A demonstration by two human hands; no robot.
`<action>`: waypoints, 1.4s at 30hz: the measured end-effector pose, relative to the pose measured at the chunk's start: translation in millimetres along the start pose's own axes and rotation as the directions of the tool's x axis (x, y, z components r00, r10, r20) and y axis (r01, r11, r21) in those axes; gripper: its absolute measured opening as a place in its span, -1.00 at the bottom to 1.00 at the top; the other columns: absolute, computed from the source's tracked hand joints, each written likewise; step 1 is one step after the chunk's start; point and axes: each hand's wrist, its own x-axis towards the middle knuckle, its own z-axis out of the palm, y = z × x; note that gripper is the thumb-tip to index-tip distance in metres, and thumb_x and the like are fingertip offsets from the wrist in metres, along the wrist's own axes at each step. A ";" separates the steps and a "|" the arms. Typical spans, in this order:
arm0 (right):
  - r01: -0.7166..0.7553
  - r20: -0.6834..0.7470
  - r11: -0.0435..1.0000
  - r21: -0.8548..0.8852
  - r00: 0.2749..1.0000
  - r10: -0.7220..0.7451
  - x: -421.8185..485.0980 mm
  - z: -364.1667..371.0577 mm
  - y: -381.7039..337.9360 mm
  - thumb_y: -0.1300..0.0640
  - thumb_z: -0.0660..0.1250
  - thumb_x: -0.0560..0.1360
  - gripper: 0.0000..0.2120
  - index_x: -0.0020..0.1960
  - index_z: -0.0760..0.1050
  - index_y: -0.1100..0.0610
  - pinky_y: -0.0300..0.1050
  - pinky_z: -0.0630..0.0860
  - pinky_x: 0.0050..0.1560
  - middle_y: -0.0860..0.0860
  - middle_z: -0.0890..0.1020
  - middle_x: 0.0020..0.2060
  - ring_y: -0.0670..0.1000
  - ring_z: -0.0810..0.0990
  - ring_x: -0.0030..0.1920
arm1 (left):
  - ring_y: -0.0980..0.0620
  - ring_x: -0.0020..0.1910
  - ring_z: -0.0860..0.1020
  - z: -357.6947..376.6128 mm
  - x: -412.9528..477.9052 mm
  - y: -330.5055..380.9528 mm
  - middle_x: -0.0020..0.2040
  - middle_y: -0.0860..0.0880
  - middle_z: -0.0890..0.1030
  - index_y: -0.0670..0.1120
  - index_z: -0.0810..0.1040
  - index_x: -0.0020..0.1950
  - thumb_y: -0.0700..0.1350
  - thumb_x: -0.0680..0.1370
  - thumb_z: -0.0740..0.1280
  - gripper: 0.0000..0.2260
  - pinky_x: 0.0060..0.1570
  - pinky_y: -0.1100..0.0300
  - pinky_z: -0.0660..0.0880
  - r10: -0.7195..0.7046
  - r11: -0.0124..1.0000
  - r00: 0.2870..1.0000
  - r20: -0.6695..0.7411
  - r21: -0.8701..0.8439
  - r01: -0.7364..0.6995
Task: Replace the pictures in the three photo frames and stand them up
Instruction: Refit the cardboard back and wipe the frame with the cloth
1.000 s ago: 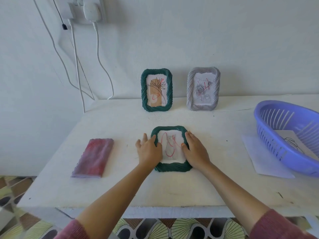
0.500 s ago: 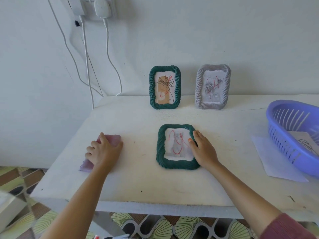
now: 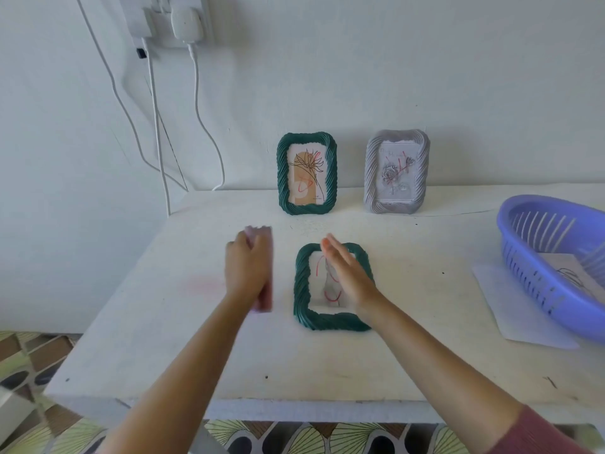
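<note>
A green frame (image 3: 302, 290) lies flat on the white table (image 3: 327, 365), a picture with red lines showing in its opening. My right hand (image 3: 348, 278) hovers over it with straight fingers, lifted off the frame. My left hand (image 3: 247, 271) grips a pink-purple backing board (image 3: 265, 299), blurred by motion, just left of the flat frame. Two frames stand against the wall: a green one (image 3: 307, 173) with a flower drawing and a grey one (image 3: 396, 172) with a rose drawing.
A purple plastic basket (image 3: 556, 267) holding a drawn sheet sits at the right on a white paper (image 3: 510, 309). White cables (image 3: 196, 103) hang from a wall socket at the back left. Patterned floor shows below the table's front edge.
My left hand picked up the pink board from the table's left side and brought it toward the flat frame. My right hand lifted off the frame's right edge.
</note>
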 end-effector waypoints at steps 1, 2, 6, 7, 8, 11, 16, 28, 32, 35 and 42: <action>-0.062 0.078 0.990 0.123 0.996 0.053 1.1 7.1 -1.9 -0.32 0.09 0.46 -0.29 0.50 0.06 -0.03 -0.05 0.04 0.48 -0.10 0.20 0.48 -0.10 0.23 0.43 | -0.07 -0.03 0.47 11.5 -6.3 11.9 0.02 -0.10 0.51 -0.15 0.47 0.07 0.00 0.56 0.12 -0.72 -0.01 0.14 0.35 0.018 0.998 0.998 0.063 -0.059 -0.014; -0.107 0.159 0.962 0.252 0.985 0.068 3.7 12.6 -1.2 -0.34 0.11 0.44 -0.28 0.49 0.13 -0.01 -0.04 0.06 0.49 -0.06 0.28 0.46 -0.09 0.28 0.41 | -0.08 0.02 0.49 23.3 -10.8 21.0 0.07 -0.11 0.52 -0.16 0.48 0.13 0.05 0.54 0.13 -0.65 0.06 0.10 0.40 0.021 0.994 0.989 0.148 -0.105 -0.005; -0.170 0.216 0.788 0.591 0.975 0.048 12.3 14.6 1.9 -0.21 0.25 0.44 -0.39 0.37 0.35 0.12 0.03 0.26 0.40 0.05 0.52 0.25 0.02 0.44 0.31 | -0.18 0.34 0.34 46.5 -18.3 45.2 0.33 -0.17 0.36 -0.06 0.35 0.37 0.28 0.52 0.06 -0.44 0.38 -0.13 0.25 -0.138 0.958 0.922 0.361 -0.189 0.217; -0.146 0.143 0.789 0.597 0.987 0.074 12.1 10.6 0.5 -0.13 0.30 0.44 -0.43 0.34 0.39 0.16 0.02 0.35 0.32 0.09 0.56 0.20 0.05 0.50 0.25 | -0.15 0.36 0.31 48.2 -15.5 45.7 0.36 -0.15 0.33 -0.07 0.31 0.38 0.28 0.54 0.05 -0.43 0.40 -0.09 0.21 -0.178 0.936 0.913 0.368 -0.224 0.272; -0.141 0.077 0.788 0.599 0.990 0.118 11.9 4.7 -0.6 -0.07 0.31 0.45 -0.49 0.30 0.43 0.20 -0.01 0.45 0.23 0.13 0.60 0.13 0.07 0.56 0.18 | -0.13 0.38 0.28 48.8 -12.7 44.2 0.38 -0.13 0.30 -0.09 0.30 0.36 0.27 0.55 0.05 -0.46 0.40 -0.06 0.19 -0.182 0.922 0.915 0.361 -0.261 0.286; -0.064 -0.093 0.799 0.598 0.985 0.148 12.6 -22.1 -9.5 0.04 0.23 0.52 -0.76 0.11 0.47 0.16 -0.05 0.54 -0.05 0.10 0.61 -0.13 0.07 0.59 -0.12 | -0.16 0.40 0.22 44.9 -10.1 34.6 0.41 -0.15 0.26 -0.01 0.35 0.15 0.12 0.61 0.03 -0.73 0.42 -0.07 0.15 -0.062 0.970 0.962 0.267 -0.209 0.121; 0.121 -0.359 0.992 -0.043 0.924 -0.128 33.2 -47.5 -29.3 0.08 0.15 0.58 -0.71 0.24 0.37 0.18 -0.10 0.41 0.11 0.07 0.50 0.03 0.09 0.49 0.10 | -0.12 0.46 0.18 62.0 -7.2 -30.7 0.47 -0.08 0.28 -0.06 0.19 0.49 -0.06 0.63 0.05 -0.59 0.43 0.02 0.14 0.087 0.938 0.919 0.384 0.278 -0.205; 0.368 0.291 0.296 -0.882 0.917 -0.273 47.5 -29.0 49.9 0.07 0.08 0.51 -0.48 0.47 0.20 0.05 -0.06 0.08 0.50 -0.03 0.30 0.45 -0.03 0.23 0.46 | 0.00 0.46 0.23 62.1 -10.8 -44.7 0.47 -0.02 0.31 -0.09 0.28 0.46 -0.15 0.57 -0.08 -0.54 0.47 0.23 -0.01 0.317 0.771 0.849 0.422 0.406 -0.490; 0.551 0.483 0.306 -0.776 0.832 -0.272 5.4 -55.8 62.0 -0.05 0.08 0.54 -0.51 0.46 0.22 -0.02 -0.25 -0.01 0.47 -0.16 0.31 0.43 -0.20 0.22 0.42 | -0.03 0.52 0.08 63.8 -8.5 -48.9 0.54 -0.02 0.14 -0.09 0.13 0.51 -0.15 0.61 0.06 -0.55 0.51 0.19 -0.01 0.248 0.748 0.860 0.446 0.476 -0.462; 0.621 0.557 0.316 -0.718 0.784 -0.275 0.1 -79.5 61.0 0.00 0.14 0.52 -0.55 0.41 0.32 -0.01 -0.34 0.00 0.44 -0.20 0.35 0.37 -0.28 0.25 0.37 | -0.01 0.52 0.07 62.9 -10.4 -44.2 0.54 0.00 0.15 -0.05 0.08 0.53 -0.10 0.66 -0.06 -0.58 0.48 0.21 -0.04 0.212 0.801 0.884 0.417 0.445 -0.402; 0.346 0.264 0.299 -0.889 0.922 -0.283 75.2 -64.0 46.8 0.11 0.13 0.57 -0.58 0.42 0.29 0.10 -0.04 0.09 0.47 0.01 0.36 0.42 0.02 0.27 0.45 | 0.05 0.53 0.05 61.8 -12.3 -42.9 0.55 0.00 0.12 -0.08 0.05 0.54 -0.13 0.66 -0.07 -0.58 0.45 0.30 -0.10 0.248 0.782 0.878 0.410 0.451 -0.431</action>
